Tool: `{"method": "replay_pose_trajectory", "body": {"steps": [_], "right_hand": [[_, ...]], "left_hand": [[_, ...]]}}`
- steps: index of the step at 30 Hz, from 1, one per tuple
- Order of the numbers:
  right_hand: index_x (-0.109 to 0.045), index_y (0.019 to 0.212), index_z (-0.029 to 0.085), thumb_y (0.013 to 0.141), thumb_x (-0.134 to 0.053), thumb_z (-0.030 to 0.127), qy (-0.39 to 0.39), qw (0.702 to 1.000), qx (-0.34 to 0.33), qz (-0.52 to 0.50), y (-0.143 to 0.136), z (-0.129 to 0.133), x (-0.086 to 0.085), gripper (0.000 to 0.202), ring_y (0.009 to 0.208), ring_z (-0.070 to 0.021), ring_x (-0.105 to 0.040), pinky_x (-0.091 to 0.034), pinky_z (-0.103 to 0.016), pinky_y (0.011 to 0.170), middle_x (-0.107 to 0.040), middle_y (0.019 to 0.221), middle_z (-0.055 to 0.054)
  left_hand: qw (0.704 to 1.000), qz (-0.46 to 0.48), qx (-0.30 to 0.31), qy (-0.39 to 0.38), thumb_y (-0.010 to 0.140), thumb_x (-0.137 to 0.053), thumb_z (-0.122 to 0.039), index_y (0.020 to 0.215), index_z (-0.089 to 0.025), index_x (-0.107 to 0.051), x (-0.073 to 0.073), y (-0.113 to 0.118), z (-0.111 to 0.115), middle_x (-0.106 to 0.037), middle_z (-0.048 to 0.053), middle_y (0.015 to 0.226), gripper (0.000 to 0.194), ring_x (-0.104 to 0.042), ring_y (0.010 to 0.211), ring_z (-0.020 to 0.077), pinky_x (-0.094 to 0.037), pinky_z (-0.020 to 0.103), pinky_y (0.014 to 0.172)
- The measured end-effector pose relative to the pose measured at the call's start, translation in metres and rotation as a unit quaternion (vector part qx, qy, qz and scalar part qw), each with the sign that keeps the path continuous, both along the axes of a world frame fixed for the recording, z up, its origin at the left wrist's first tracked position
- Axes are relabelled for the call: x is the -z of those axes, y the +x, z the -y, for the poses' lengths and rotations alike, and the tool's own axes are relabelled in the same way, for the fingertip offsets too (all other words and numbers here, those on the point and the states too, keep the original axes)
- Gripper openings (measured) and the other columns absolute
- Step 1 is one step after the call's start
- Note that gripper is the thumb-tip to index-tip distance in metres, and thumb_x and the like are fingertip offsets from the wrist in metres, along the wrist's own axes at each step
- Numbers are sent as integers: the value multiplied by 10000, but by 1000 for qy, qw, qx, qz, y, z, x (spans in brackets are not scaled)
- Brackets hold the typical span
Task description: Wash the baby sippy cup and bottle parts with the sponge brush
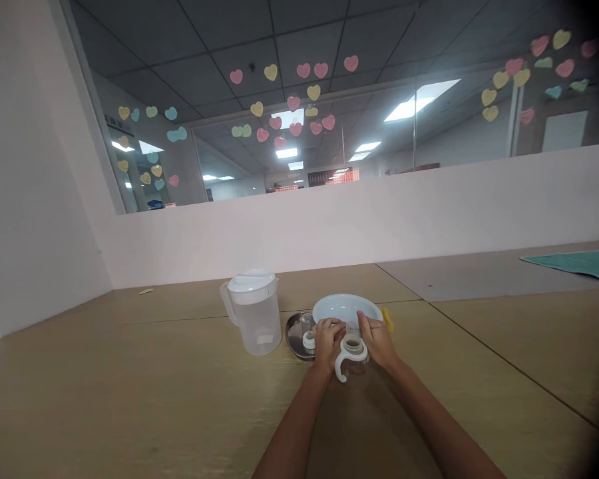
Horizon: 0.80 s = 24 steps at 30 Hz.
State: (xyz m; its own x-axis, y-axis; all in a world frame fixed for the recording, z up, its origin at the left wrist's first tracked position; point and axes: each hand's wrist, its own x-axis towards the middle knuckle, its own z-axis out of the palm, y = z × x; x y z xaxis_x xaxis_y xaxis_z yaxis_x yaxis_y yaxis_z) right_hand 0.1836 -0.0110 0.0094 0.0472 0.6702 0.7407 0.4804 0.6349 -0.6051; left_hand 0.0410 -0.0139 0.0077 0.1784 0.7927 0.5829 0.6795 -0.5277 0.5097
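In the middle of the table my left hand point(329, 340) and my right hand point(377, 339) are close together, fingers bent in a pinch. A small translucent piece point(351, 328) shows between the fingertips; its kind is unclear. Just below them is a clear bottle point(354, 368) with an uncapped round mouth and a white hooked handle point(340, 369) around its neck. Beside my left hand, an oval metal tray point(293, 338) bears a clear part with a white ring point(308, 341), partly covered by that hand. Behind both hands sits a white bowl point(347, 305).
A translucent lidded pitcher point(259, 322) stands left of the tray. Something yellow point(388, 320) lies at the bowl's right side. A teal cloth point(579, 261) rests at the far right. Behind the table rises a low white wall point(279, 236) below a window with heart-shaped notes.
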Motion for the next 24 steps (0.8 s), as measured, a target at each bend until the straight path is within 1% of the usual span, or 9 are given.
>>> {"method": "replay_pose_trajectory", "body": {"steps": [4,8,11,13,15,17,18,21,24], "right_hand": [[-480,563,205,917,-306,467,0,999,-14,30,3,4,-3,474,511,-133,-476,-347,-246,532,-531,526,2],[-458,561,203,895,-384,411,107,992,62,23,8,9,-3,400,465,-105,-416,-320,-230,509,-441,480,32],[-483,579,201,889,-397,344,164,980,107,12,11,9,-1,352,467,-105,-426,-329,-232,511,-470,495,18],[-541,652,194,881,-420,318,174,978,110,13,11,9,1,287,477,-107,-459,-351,-232,519,-516,522,7],[-598,802,182,871,-443,318,174,979,106,6,11,9,1,216,473,-111,-481,-378,-235,529,-546,541,8],[-610,936,176,868,-450,327,170,979,109,-4,11,10,0,231,475,-118,-498,-403,-246,544,-576,566,3],[-615,947,179,871,-444,329,171,979,111,-6,10,10,0,240,497,-126,-520,-414,-253,561,-599,593,-10],[-615,779,197,888,-410,323,185,976,113,6,9,9,1,264,578,-139,-568,-425,-259,603,-636,657,-44],[-543,638,209,901,-386,319,188,974,126,10,8,9,3,326,533,-124,-531,-398,-244,567,-578,568,-20]], "left_hand": [[1000,12,9,6,887,-458,-280,950,-244,-688,-1,0,-1,-647,30,1005,242,-513,992,199,-351,382,906],[999,28,5,16,881,-473,-282,965,-228,-684,-1,1,-4,-643,36,1002,234,-517,982,194,-366,366,911],[1000,21,0,16,877,-475,-288,969,-227,-685,0,1,-5,-639,38,1021,238,-513,995,202,-361,371,919],[1000,16,-1,15,877,-472,-293,967,-230,-688,1,0,-5,-640,36,1022,242,-513,998,207,-359,375,913],[1000,13,-5,15,876,-470,-298,959,-232,-692,0,0,-4,-644,37,1010,246,-515,992,211,-360,376,904],[1000,10,-10,14,875,-470,-304,951,-236,-696,0,1,-2,-648,39,1003,248,-517,986,212,-361,375,897],[1000,8,-13,12,874,-470,-305,946,-240,-698,-1,1,-2,-650,39,1001,247,-518,985,213,-360,376,897],[1000,7,-13,5,867,-478,-294,921,-247,-703,-3,2,0,-657,32,1001,236,-514,989,215,-350,384,904],[1000,13,5,-4,855,-494,-277,900,-234,-703,-4,2,1,-667,29,978,219,-515,981,211,-343,389,915]]}}
